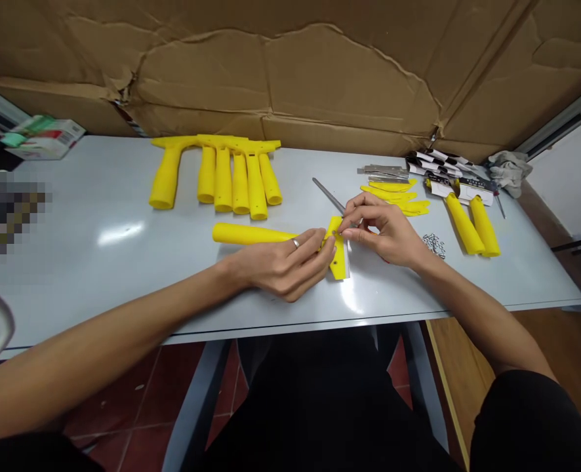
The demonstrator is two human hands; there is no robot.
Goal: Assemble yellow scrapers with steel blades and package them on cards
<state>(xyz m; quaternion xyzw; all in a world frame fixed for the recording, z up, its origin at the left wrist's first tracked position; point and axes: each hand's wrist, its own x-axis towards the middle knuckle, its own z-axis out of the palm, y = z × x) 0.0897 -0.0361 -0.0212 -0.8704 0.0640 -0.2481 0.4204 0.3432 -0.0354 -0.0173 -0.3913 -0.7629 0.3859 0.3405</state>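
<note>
A yellow scraper (271, 237) is pinned on the grey table (98, 262) by the left hand (283, 265); something small, seemingly a screw, is pinched by the right hand (383, 229), before cardboard (295, 72)

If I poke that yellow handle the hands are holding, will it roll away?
Probably not. The yellow handle looks round, but its flat head lies on the table and should stop it rolling. It looks like stiff, light plastic. The left hand and right hand also pin it.
</note>
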